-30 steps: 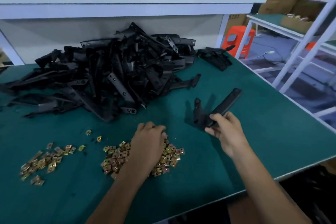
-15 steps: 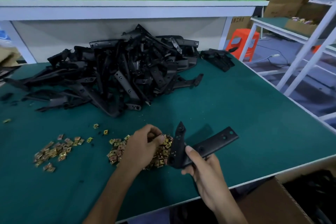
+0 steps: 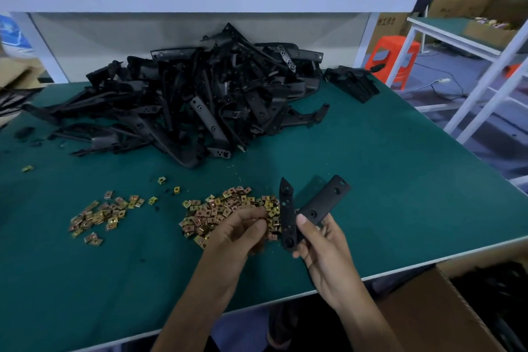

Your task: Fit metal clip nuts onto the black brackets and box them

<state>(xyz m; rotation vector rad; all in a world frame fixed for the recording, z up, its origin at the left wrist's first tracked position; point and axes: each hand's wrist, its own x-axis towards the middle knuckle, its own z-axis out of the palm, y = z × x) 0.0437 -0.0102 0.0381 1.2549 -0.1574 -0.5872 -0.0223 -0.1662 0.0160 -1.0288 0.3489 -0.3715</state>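
The right hand (image 3: 323, 246) has drawn the bracket (image 3: 313, 208) in from farther out over the table (image 3: 400, 180) and grips it at the bend, right beside the nuts (image 3: 225, 208). The left hand (image 3: 243, 233) has risen off them, fingers curled (round a nut, I'd guess, but it's too blurred to tell). Fitting looks about to start, and the box (image 3: 428, 311) waits below.

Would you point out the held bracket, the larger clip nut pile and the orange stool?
held bracket (image 3: 325, 201), head view, its long arm
larger clip nut pile (image 3: 225, 208), head view, its middle
orange stool (image 3: 395, 41), head view, its seat
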